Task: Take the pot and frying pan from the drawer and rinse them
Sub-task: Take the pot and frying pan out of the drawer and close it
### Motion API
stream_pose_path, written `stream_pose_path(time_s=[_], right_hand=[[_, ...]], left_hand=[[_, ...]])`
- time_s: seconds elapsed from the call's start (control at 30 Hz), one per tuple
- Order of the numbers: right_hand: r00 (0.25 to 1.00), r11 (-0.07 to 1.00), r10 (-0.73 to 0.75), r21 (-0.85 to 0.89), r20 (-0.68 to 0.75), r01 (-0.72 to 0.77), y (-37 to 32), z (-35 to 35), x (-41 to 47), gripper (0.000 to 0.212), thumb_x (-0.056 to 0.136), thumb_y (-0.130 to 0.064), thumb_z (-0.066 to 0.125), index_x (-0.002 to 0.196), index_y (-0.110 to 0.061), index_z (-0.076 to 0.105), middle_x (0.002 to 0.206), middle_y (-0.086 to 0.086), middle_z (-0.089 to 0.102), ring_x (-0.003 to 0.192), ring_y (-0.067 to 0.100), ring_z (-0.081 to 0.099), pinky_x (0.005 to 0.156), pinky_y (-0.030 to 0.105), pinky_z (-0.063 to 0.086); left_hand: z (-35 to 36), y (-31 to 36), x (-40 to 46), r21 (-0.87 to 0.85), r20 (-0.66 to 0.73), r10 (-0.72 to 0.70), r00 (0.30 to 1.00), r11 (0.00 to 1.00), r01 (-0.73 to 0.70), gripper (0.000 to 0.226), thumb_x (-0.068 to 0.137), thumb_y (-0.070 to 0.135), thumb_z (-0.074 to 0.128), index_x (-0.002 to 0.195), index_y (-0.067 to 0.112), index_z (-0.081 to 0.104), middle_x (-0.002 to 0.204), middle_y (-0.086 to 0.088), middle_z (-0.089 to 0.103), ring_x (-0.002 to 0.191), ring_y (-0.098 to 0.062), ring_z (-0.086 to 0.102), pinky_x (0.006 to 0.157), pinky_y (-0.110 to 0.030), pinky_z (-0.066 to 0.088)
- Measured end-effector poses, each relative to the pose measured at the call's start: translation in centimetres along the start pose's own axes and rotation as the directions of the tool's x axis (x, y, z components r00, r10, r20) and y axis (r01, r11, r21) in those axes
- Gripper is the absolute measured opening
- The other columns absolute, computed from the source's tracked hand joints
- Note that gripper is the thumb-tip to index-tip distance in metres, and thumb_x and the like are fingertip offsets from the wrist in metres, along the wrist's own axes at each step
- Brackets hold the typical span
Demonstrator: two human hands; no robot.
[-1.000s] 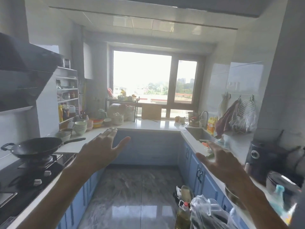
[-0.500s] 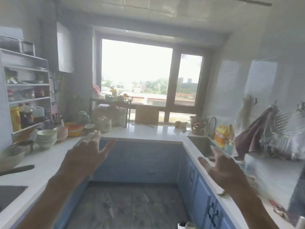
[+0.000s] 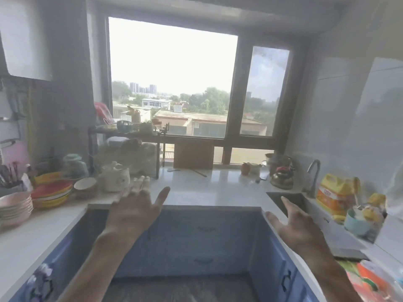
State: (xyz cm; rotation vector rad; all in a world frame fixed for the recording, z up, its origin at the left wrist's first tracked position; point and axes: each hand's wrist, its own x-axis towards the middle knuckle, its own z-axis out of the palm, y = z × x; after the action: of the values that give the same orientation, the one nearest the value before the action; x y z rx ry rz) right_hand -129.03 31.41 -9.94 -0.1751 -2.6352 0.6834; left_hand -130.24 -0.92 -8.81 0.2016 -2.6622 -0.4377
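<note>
Window [image 3: 172,77] nearer than before, left hand [image 3: 135,211] and right hand [image 3: 298,227] still empty, spread

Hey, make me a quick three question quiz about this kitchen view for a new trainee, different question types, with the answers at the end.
1. True or false: the left hand is holding a pot.
2. The faucet stands on which side of the view? A left, B right, C centre.
3. Fill in: the drawers under the window counter are ____.

Key: 1 false, both the left hand and the right hand are open and empty. 2 B. 3 closed.
</note>
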Motion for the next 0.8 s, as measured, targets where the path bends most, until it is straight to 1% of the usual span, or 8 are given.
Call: stream_pose_path(time_s=[0.07,0.2,0.3,0.37,0.5,0.57,0.7,0.8], right_hand=[[0.999,1.0,0.02,0.005,0.033,-0.02,1.7,4.8,6.0,0.071,0.087,-0.053,0.054,0.145,-0.02,0.033,0.147,0.003,0.045,0.132,0.026,0.044,0.102,0.037,0.039],[0.979,0.993,0.071,0.074,0.19,-0.086,6.4,17.1,19.0,0.063,0.087,-0.05,0.057,0.14,-0.02,0.043,0.14,0.004,0.053,0.127,0.027,0.049,0.101,0.035,0.039],[0.926,0.967,0.042,0.218,0.375,-0.131,10.9,26.9,26.3,0.035,0.087,-0.04,0.061,0.12,-0.027,0.06,0.117,-0.009,0.066,0.112,0.013,0.059,0.084,0.012,0.039],[0.824,0.938,0.042,0.262,0.565,-0.227,14.0,34.7,29.2,0.015,0.088,-0.03,0.064,0.102,-0.032,0.066,0.105,-0.01,0.072,0.1,0.004,0.065,0.079,0.004,0.042],[0.655,0.874,0.079,0.264,0.752,-0.409,19.6,50.2,32.5,0.02,0.087,-0.014,0.065,0.105,-0.022,0.066,0.101,0.0,0.074,0.101,0.015,0.068,0.094,0.028,0.05],[0.65,0.86,0.09,0.27,0.754,-0.433,22.1,58.0,34.8,0.028,0.086,-0.014,0.067,0.112,-0.021,0.063,0.109,0.003,0.07,0.102,0.018,0.066,0.095,0.031,0.049],[0.686,0.902,0.059,0.255,0.726,-0.348,26.7,72.2,39.3,0.058,0.083,-0.027,0.069,0.135,-0.031,0.044,0.123,-0.006,0.052,0.105,0.01,0.057,0.086,0.023,0.04],[0.685,0.942,-0.001,0.231,0.728,-0.243,28.7,79.1,42.3,0.055,0.083,-0.024,0.069,0.134,-0.023,0.047,0.13,-0.002,0.053,0.118,0.013,0.05,0.089,0.019,0.033]], left_hand=[[5.7,0.7,5.1,-0.015,0.018,0.006,1.0,1.0,-0.005,0.08,0.088,0.069,0.02,0.147,0.015,0.028,0.155,-0.005,0.03,0.143,-0.023,0.028,0.113,-0.04,0.025],[20.7,1.8,15.9,-0.149,0.08,0.018,0.997,0.989,-0.006,0.062,0.092,0.062,0.031,0.138,0.022,0.044,0.139,0.0,0.053,0.123,-0.024,0.053,0.098,-0.045,0.041],[33.4,1.9,20.7,-0.331,0.229,-0.072,0.971,0.932,0.147,0.04,0.092,0.055,0.042,0.121,0.032,0.057,0.111,0.013,0.067,0.101,-0.01,0.063,0.082,-0.031,0.045],[42.7,1.6,22.6,-0.381,0.438,-0.124,0.89,0.871,0.309,0.027,0.09,0.052,0.049,0.11,0.038,0.061,0.095,0.018,0.067,0.093,-0.003,0.064,0.08,-0.027,0.048],[59.6,-0.8,25.5,-0.297,0.73,-0.075,0.679,0.86,0.416,0.035,0.085,0.053,0.056,0.118,0.044,0.055,0.091,0.019,0.068,0.094,-0.004,0.064,0.092,-0.032,0.049],[67.4,-2.4,27.8,-0.266,0.78,-0.048,0.624,0.876,0.401,0.04,0.082,0.055,0.056,0.12,0.046,0.051,0.089,0.02,0.067,0.097,-0.009,0.063,0.091,-0.032,0.047],[82.0,-4.5,32.0,-0.271,0.723,-0.033,0.69,0.905,0.327,0.05,0.08,0.055,0.06,0.127,0.048,0.045,0.089,0.017,0.067,0.099,-0.013,0.064,0.078,-0.027,0.043],[87.8,-4.3,33.7,-0.317,0.687,0.025,0.727,0.91,0.268,0.048,0.08,0.054,0.061,0.124,0.049,0.045,0.096,0.019,0.07,0.103,-0.011,0.061,0.078,-0.026,0.038]])
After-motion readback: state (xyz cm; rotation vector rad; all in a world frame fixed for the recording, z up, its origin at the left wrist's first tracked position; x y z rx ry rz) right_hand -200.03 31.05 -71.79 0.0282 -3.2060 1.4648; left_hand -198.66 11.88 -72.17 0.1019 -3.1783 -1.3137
